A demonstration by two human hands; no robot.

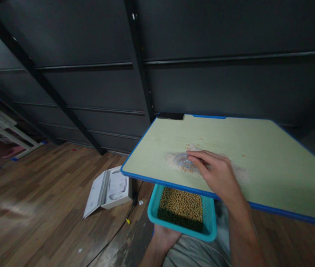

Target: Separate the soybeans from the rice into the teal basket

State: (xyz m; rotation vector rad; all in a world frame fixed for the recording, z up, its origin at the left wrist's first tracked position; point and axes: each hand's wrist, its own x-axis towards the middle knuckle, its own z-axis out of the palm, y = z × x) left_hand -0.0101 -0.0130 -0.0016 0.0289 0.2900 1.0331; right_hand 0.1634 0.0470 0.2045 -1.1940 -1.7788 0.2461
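No text can be read; faint marks on the white box (pixel 117 186) stay illegible.

Dim overall. Tabletop (pixel 260 148) around the right hand (pixel 215 168) fairly bright, darker near side, well right of the grip. Wall panels (pixel 90 40) beyond the grip almost black. Pale glare on wood floor (pixel 48 218), far left of it. Clear plastic piece (pixel 181 160) in the grip soft, outline muddy. Shelf (pixel 4 128) far left smeared. Wide-angle stretch skews tabletop rightward.
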